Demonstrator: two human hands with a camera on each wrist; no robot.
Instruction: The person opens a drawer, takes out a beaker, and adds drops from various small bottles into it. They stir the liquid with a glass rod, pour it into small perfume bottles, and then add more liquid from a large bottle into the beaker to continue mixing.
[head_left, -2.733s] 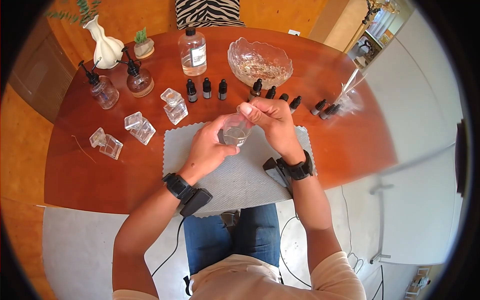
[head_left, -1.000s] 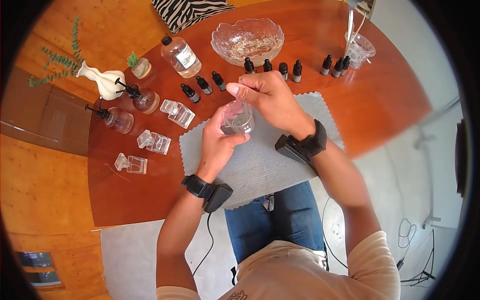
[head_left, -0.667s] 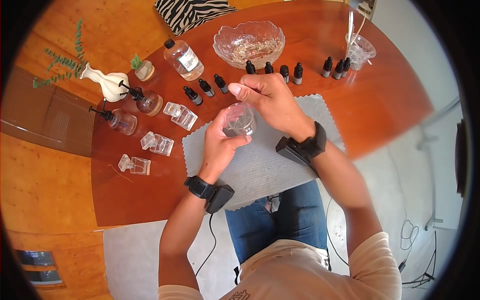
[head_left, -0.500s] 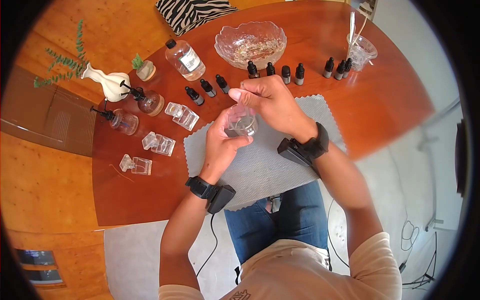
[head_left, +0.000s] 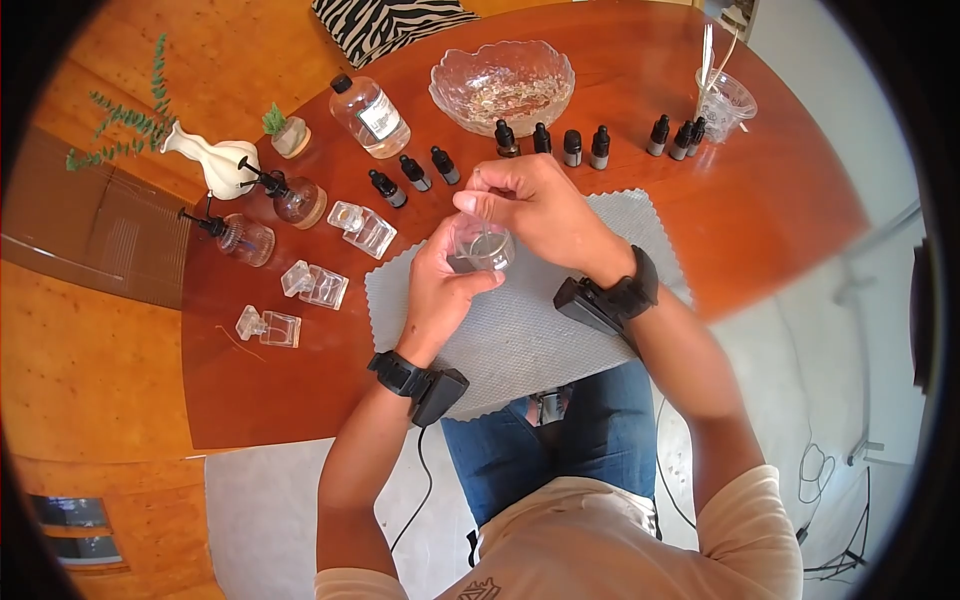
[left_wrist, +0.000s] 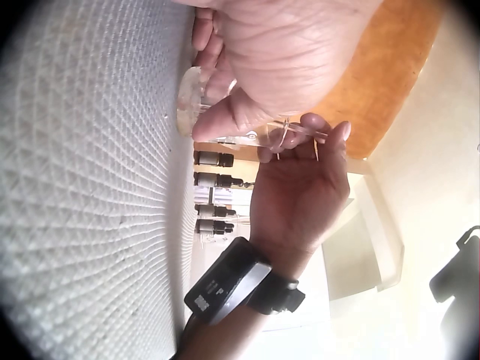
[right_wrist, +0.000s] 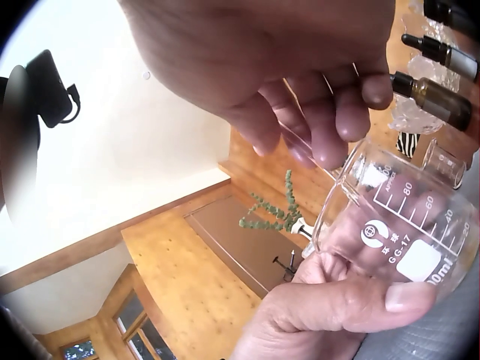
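A clear glass beaker (head_left: 488, 250) with white volume marks is held tilted over the grey mat (head_left: 520, 330). My left hand (head_left: 437, 288) grips it round the side, thumb across the front near the base. Above the mouth, my right hand (head_left: 550, 212) pinches a thin clear rod (left_wrist: 319, 135) between thumb and fingertips. The rod slants down into the beaker, and its upper part is partly hidden by the fingers. In the right wrist view, the left thumb (right_wrist: 360, 306) lies along the glass below the printed scale.
Small black-capped dropper bottles (head_left: 600, 148) line the area behind the mat. Three square glass bottles (head_left: 317, 287) lie at left, near two pump bottles (head_left: 245, 240). A labelled bottle (head_left: 372, 118), a glass bowl (head_left: 503, 88) and a plastic cup (head_left: 725, 105) stand farther back.
The head view has swung, so the table appears rotated. Both hands keep their hold on beaker and rod; the right hand has shifted slightly at the mouth, a little left and down lately.
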